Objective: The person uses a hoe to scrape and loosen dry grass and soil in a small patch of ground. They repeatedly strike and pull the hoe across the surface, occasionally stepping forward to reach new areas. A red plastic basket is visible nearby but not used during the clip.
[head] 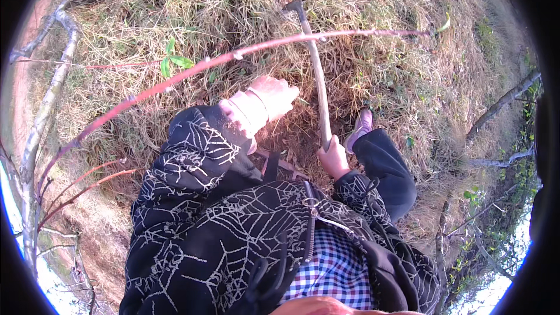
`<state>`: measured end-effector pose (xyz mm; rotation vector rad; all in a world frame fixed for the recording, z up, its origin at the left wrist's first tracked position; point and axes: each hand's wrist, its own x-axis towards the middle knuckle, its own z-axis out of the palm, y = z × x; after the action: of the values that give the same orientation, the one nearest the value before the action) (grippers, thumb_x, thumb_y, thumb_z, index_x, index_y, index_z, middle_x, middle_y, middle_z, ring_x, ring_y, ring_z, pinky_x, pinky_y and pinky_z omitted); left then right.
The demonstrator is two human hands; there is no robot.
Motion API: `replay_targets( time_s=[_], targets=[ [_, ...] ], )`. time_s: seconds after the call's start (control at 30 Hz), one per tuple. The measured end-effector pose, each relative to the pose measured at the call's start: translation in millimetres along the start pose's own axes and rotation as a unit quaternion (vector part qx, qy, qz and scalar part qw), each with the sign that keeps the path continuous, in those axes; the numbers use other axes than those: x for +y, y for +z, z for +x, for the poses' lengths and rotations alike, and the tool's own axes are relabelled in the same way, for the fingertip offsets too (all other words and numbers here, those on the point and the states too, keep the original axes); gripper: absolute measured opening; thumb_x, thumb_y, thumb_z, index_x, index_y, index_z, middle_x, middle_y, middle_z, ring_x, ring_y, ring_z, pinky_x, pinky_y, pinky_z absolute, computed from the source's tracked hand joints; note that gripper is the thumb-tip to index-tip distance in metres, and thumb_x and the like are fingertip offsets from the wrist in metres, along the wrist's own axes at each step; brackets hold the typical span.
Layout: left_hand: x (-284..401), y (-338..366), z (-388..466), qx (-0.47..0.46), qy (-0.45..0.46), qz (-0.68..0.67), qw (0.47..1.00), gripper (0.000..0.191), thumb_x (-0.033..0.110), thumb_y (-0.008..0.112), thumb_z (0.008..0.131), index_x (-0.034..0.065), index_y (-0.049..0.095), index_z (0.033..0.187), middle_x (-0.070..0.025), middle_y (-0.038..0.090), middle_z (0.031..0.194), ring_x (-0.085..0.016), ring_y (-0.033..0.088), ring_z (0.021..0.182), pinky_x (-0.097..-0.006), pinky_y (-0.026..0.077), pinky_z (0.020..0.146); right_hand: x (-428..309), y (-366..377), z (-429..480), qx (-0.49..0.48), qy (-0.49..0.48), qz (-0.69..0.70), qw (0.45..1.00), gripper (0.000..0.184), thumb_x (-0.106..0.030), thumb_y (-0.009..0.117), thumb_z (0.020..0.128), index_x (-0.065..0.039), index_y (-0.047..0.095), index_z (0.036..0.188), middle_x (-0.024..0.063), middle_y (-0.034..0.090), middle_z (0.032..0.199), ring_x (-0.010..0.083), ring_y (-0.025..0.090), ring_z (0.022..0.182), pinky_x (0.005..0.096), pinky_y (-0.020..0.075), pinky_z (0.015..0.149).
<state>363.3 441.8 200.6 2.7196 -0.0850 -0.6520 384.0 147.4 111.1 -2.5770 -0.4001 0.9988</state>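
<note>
My right hand [335, 158] is closed around the lower end of a wooden-handled hoe [318, 72]. The handle runs away from me, and its dark metal head [296, 6] rests among dry grass. Left of the handle, my left hand [276, 97] reaches low over the bare soil and straw, palm side turned away. Its fingers are bent and washed out by sunlight, so whether they grip anything is hidden. Below it lies a patch of loose brown soil [288, 140]. A pink shoe [361, 127] stands just right of the hoe handle.
A thin reddish branch [210, 64] arches across the view above both hands and crosses the hoe handle. Thicker grey branches [48, 100] rise at the left, and more bare branches [503, 100] reach in from the right. Dry grass [210, 4] covers the ground ahead.
</note>
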Motion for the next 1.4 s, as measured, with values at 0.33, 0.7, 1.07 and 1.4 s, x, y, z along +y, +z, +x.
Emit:
replay_targets(
  time_s=[0.33,0.7,1.07,1.4],
  targets=[
    [7.9,2.2,-15.2,-0.015,0.016,0.021,1.0,0.032,0.034,0.059,0.09,0.0098,0.057,0.112,-0.0156,0.066,0.093,-0.036,0.066,0.089,-0.0478,0.053,0.078,90.5,-83.4,-196.3,-0.073,0.038,0.036,0.996,0.025,-0.012,0.064,0.082,0.003,0.051,0.096,0.024,0.063,0.077,0.0411,0.067,0.077,0.0424,0.0507,0.064],
    [11.3,8.4,-15.8,-0.01,0.026,0.002,1.0,0.034,0.033,0.062,0.088,0.0117,0.057,0.113,-0.013,0.065,0.091,-0.031,0.068,0.084,-0.0448,0.055,0.074,0.0,-101.6,-43.9,0.02,-0.045,0.027,0.998,0.024,-0.016,0.063,0.083,0.003,0.05,0.091,0.0166,0.062,0.066,0.0251,0.064,0.053,0.0364,0.0494,0.047],
    [-8.5,8.5,-2.6,0.049,0.014,-0.037,0.998,0.028,0.021,0.064,0.081,0.0072,0.062,0.106,-0.012,0.063,0.084,-0.028,0.068,0.074,-0.0414,0.053,0.06,-282.7,-89.8,320.4,0.063,-0.154,0.061,0.984,0.031,-0.016,0.061,0.088,0.006,0.055,0.109,0.0196,0.066,0.093,0.022,0.069,0.072,0.0327,0.0571,0.057],
    [-24.3,6.0,4.2,0.084,0.013,-0.056,0.995,0.026,0.024,0.065,0.079,0.009,0.062,0.1,-0.0099,0.063,0.08,-0.028,0.067,0.076,-0.0422,0.052,0.065,-246.9,-0.9,359.5,-0.066,-0.087,0.004,0.994,0.04,-0.022,0.063,0.091,0.005,0.049,0.118,0.0186,0.066,0.095,0.0215,0.068,0.073,0.0343,0.0575,0.06]
  ],
)
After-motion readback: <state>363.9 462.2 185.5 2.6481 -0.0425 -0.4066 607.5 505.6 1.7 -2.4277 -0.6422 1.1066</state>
